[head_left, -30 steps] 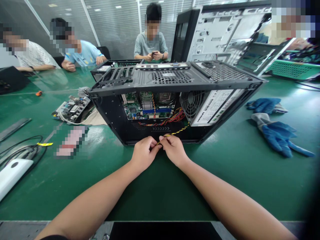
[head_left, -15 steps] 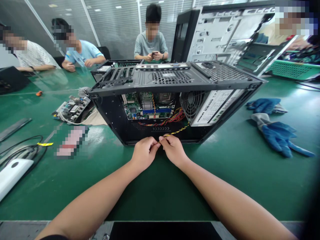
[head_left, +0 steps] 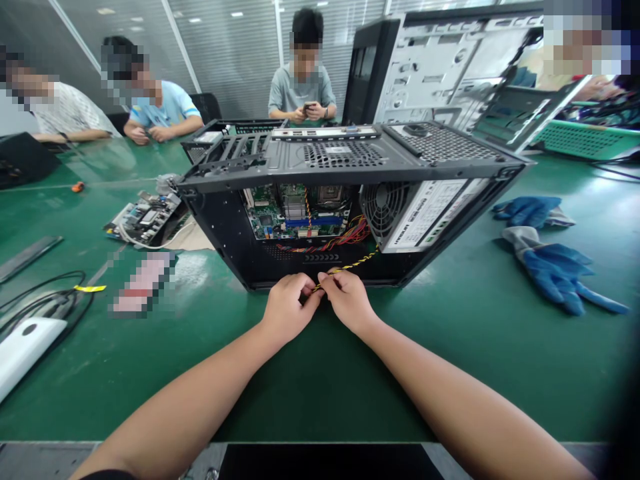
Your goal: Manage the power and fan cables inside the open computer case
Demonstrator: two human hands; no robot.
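A yellow-and-black twisted cable (head_left: 361,262) runs out of the power supply (head_left: 417,217) toward the front edge of an open black computer case (head_left: 210,227). Both my hands pinch this cable close together, just in front of the case. My left hand (head_left: 290,305) is closed on its near end, with thumb and forefinger together; the tip is hidden. My right hand (head_left: 347,301) grips it slightly further along. Inside the case, a green motherboard (head_left: 267,219) shows behind a bundle of red and orange wires (head_left: 345,237).
Blue gloves (head_left: 555,267) lie on the green table (head_left: 500,373) at right. On the left are a loose circuit board (head_left: 145,217), a pixelated flat object (head_left: 143,283) and black cables (head_left: 80,313). Another case (head_left: 425,73) and a green basket (head_left: 590,140) stand behind. Several people sit around.
My left thumb and fingers have shifted slightly, and a bit more of the cable shows between my hands. Across the table, the person in light blue has brought their hands lower and closer together.
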